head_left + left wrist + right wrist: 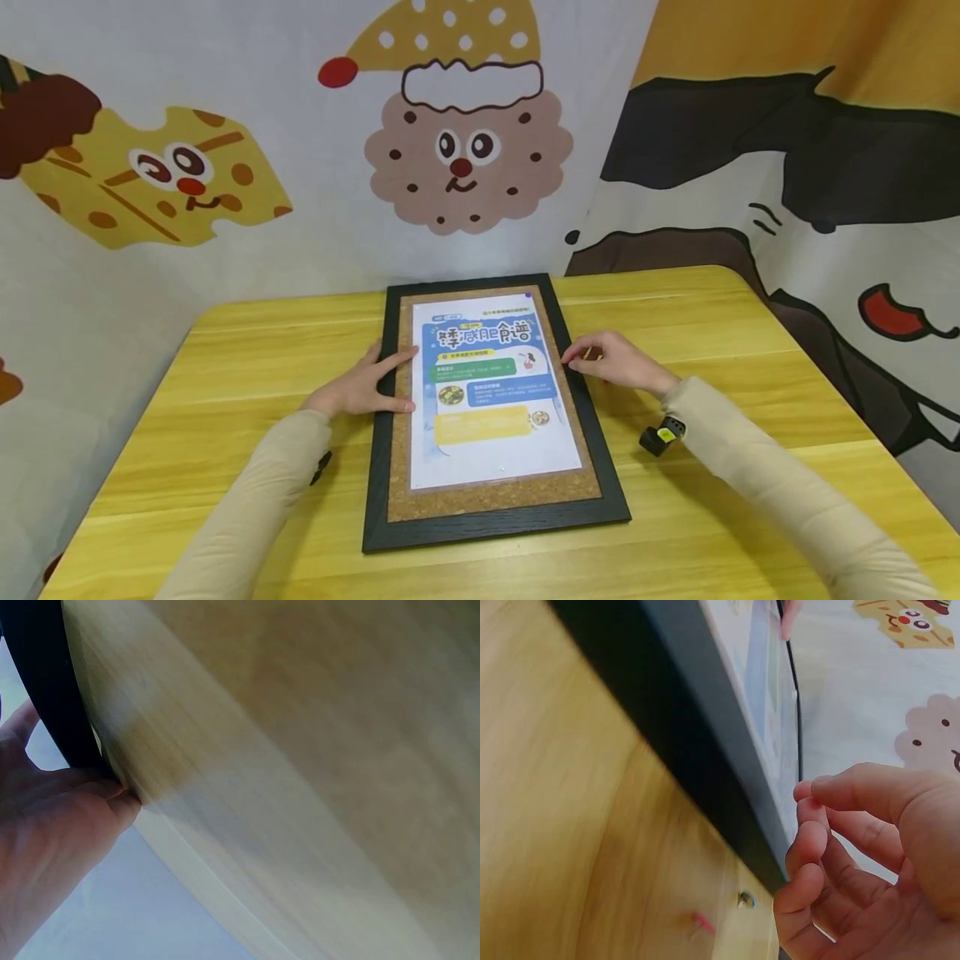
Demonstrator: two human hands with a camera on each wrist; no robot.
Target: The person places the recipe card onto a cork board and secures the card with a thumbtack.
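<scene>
A printed sheet (483, 467) with blue, green and yellow panels lies on a cork board (495, 504) in a black frame (495, 523). A small purple pushpin (528, 295) shows at its upper right corner. My left hand (366, 385) rests across the frame's left side, with thumb and a finger stretched onto the sheet. In the left wrist view, other fingers touch the frame's outer edge. At the right edge, my right hand (609, 360) has curled fingers, with the thumb meeting a fingertip. Whether something small is pinched there is hidden.
The frame lies on a yellow wood-grain table (247, 358). Beside its right side, near the right hand, lie a small pink-red piece (703, 924) and a small shiny piece (746, 899). A cartoon-printed cloth (315, 242) hangs behind the table.
</scene>
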